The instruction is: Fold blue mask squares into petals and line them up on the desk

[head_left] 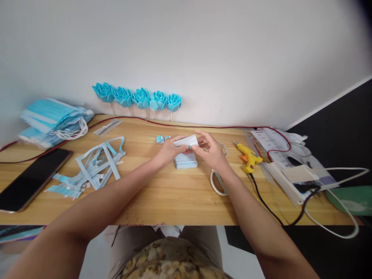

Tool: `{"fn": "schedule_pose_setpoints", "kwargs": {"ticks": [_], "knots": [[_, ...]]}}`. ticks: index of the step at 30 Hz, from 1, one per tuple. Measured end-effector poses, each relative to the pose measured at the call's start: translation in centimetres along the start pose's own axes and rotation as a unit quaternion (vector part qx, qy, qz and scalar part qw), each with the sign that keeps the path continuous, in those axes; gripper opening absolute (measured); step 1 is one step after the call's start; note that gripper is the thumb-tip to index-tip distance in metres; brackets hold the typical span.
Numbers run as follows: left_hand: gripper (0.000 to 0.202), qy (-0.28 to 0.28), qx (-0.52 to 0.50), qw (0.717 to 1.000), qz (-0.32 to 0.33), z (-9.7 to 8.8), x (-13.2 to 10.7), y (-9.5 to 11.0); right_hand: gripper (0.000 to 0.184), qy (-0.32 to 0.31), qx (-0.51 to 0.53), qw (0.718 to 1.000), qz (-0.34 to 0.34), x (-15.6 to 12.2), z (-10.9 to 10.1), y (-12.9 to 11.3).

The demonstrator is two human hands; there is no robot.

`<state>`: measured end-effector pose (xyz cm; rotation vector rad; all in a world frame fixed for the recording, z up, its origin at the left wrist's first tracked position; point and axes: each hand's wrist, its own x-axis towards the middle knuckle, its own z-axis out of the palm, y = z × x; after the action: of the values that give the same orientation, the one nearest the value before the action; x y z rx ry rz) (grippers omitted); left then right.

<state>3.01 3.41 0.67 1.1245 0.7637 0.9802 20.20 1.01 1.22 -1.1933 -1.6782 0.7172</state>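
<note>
The counter (162,193) is a long slab of pale wood with a straight grain, set against a plain white wall. At its far left lies one flat black phone (31,178), glossy and rectangular, partly over the front edge. Behind the phone sits a heap of blue pleated face masks (52,116) with white ear loops spilling out, too closely stacked to count.

Next to the phone is a loose tangle of thin blue strips (93,166), cut narrow and flat, crossing one another. On the right side, white papers (270,139) and a long white power strip (286,184) lie at an angle. A thin red wire (203,126) runs along the back edge.

Five blue roses (141,97) lean in a row against the wall, each a tight spiral of folded petals on a thin pale stick. One yellow glue gun (248,157) lies on its side just right of the hands, its black cord trailing toward the front edge. A white cord loop (216,184) lies under the right wrist.

At the centre, a small stack of blue squares (186,162) rests on the counter. Just above it, the left hand (170,149) and the right hand (210,149) both pinch one folded piece (186,140), white on its upper face, fingertips closed on its two ends. One small blue folded scrap (162,138) lies just behind the left hand.
</note>
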Motion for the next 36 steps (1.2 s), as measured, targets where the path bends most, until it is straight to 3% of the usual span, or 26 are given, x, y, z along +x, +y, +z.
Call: {"fn": "schedule_pose_setpoints", "kwargs": {"ticks": [6,11,16,21,27,36], "knots": [[0.036,0.019,0.006,0.998,0.059,-0.7,0.7,0.0,0.052,0.005,-0.055,0.998,0.024,-0.1,-0.1,-0.1],[0.043,0.052,-0.026,0.994,0.096,-1.2,0.9,0.0,0.052,-0.007,-0.066,0.997,0.029,-0.1,0.1,0.3],[0.053,0.014,-0.083,0.994,0.077,-0.8,0.7,-0.1,0.047,0.006,-0.045,0.999,0.028,-0.2,0.2,0.6],[0.035,-0.045,-0.026,0.998,0.027,-0.5,0.5,-0.5,0.045,0.022,-0.029,0.999,0.012,-0.2,0.3,0.6],[0.037,0.005,0.06,0.997,0.04,-0.7,0.6,-0.6,0.047,0.006,-0.018,1.0,0.012,-0.2,0.4,1.0],[0.036,0.021,0.047,0.998,0.043,-0.6,0.3,-0.4,0.043,-0.002,0.002,1.0,0.018,-0.3,0.3,0.7]]}}
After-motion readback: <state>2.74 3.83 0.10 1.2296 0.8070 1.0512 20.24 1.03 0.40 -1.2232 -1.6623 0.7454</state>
